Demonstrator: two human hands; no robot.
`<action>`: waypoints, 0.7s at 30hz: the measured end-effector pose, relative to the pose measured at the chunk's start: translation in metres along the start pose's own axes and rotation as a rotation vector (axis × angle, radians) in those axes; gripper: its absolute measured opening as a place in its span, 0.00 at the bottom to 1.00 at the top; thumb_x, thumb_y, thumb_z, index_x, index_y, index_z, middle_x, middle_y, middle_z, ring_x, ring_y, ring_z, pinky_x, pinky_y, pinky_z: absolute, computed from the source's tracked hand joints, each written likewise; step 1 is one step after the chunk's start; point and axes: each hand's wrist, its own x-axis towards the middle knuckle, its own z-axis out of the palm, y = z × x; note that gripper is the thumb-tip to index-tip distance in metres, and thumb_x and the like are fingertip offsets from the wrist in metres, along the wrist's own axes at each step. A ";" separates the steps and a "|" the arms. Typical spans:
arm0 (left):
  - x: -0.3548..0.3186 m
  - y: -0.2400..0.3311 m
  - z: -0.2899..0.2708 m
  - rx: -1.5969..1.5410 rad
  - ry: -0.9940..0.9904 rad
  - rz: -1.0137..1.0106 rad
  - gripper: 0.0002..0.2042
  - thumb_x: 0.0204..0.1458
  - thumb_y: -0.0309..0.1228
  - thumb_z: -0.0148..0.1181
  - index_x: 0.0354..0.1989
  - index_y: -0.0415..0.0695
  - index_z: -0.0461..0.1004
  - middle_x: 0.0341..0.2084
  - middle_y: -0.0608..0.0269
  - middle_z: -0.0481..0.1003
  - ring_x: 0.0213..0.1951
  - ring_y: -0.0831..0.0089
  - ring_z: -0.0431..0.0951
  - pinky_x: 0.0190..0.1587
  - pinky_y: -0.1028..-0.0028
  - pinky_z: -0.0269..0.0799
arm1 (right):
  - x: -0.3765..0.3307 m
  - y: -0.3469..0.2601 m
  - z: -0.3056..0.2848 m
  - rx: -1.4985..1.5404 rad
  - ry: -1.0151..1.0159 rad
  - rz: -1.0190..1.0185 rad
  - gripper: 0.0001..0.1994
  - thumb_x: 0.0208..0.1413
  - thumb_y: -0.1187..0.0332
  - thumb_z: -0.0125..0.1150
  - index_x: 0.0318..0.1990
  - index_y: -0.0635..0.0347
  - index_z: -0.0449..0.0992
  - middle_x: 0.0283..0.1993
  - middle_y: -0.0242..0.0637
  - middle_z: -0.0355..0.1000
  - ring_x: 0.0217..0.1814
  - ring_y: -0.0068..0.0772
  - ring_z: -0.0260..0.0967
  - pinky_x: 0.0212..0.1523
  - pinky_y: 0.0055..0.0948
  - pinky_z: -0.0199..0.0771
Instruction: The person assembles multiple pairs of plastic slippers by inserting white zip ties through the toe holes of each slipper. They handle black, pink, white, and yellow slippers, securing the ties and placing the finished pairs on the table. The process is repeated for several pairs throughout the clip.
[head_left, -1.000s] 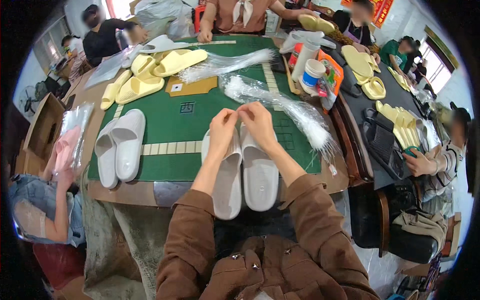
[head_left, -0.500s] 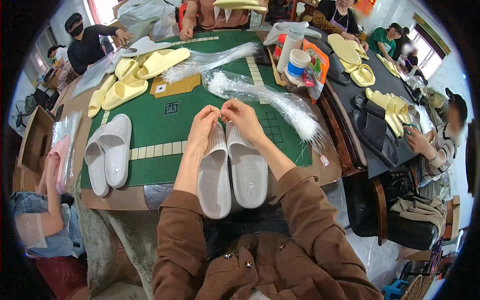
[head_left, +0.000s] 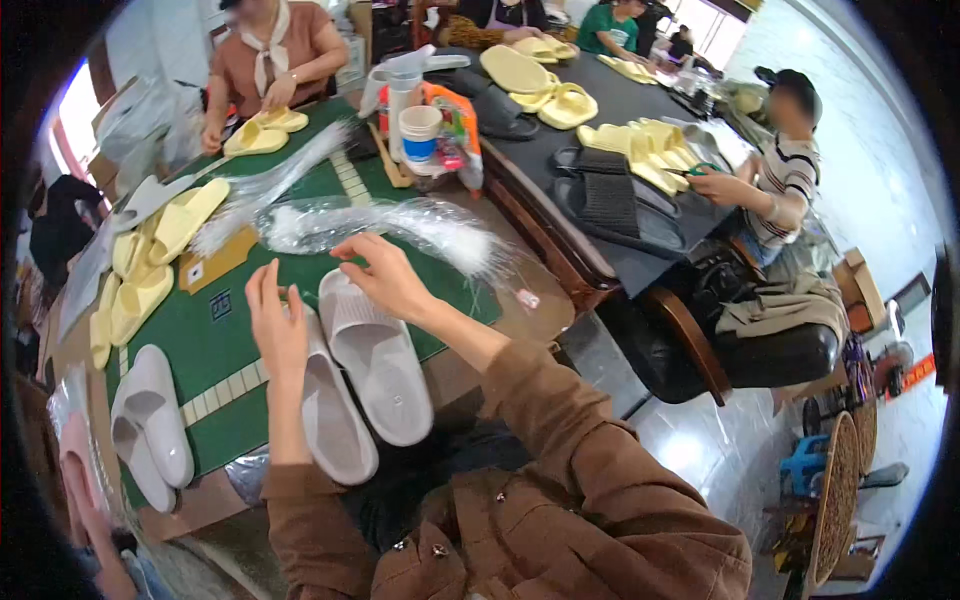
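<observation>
Both hands hovered with fingers loosely spread and gripping nothing, the left hand [head_left: 277,330] and right hand [head_left: 385,277] just above the heel ends of the pale grey foam slippers [head_left: 355,385], whose long axes ran toward the person on the green-topped table [head_left: 215,350].

left hand [head_left: 277,335]: covers the top of the left grey slipper [head_left: 335,425].
fingertips: whether either hand pinches anything is too small to tell.
pink thing [head_left: 75,470]: cut off at the left rim.
desk [head_left: 215,350]: near edge hidden by sleeves.
</observation>
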 end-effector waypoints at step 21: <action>-0.114 0.025 0.030 0.444 -0.311 0.007 0.25 0.55 0.30 0.53 0.63 0.43 0.61 0.49 0.33 0.62 0.55 0.37 0.61 0.58 0.51 0.56 | -0.055 0.137 -0.457 -0.732 0.410 0.397 0.23 0.54 0.78 0.50 0.60 0.66 0.66 0.58 0.53 0.68 0.65 0.47 0.61 0.64 0.36 0.58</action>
